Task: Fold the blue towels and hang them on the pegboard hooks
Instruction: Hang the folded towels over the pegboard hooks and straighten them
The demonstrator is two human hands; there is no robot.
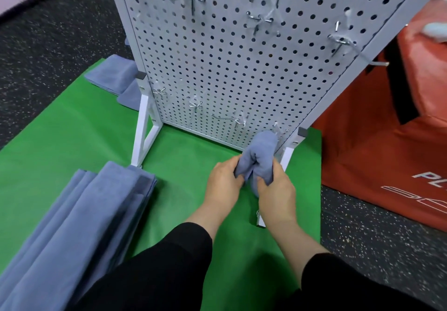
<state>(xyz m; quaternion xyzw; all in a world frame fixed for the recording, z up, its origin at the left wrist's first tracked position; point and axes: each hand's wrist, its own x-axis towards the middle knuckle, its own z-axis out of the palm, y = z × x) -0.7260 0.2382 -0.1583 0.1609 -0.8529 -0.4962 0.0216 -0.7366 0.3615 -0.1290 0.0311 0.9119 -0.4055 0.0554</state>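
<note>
A folded blue towel (260,151) hangs over a low hook at the bottom right of the white pegboard (217,68). My left hand (223,180) grips the towel's left hanging end. My right hand (275,189) grips its right hanging end. The hook under the towel is hidden. A stack of blue towels (79,226) lies on the green mat (84,136) at the lower left. More blue towels (113,73) lie behind the pegboard's left leg.
Several bare metal hooks (258,18) stick out of the pegboard. A red bag (387,153) stands to the right on the speckled dark floor (48,39). The pegboard's white legs (142,131) rest on the mat.
</note>
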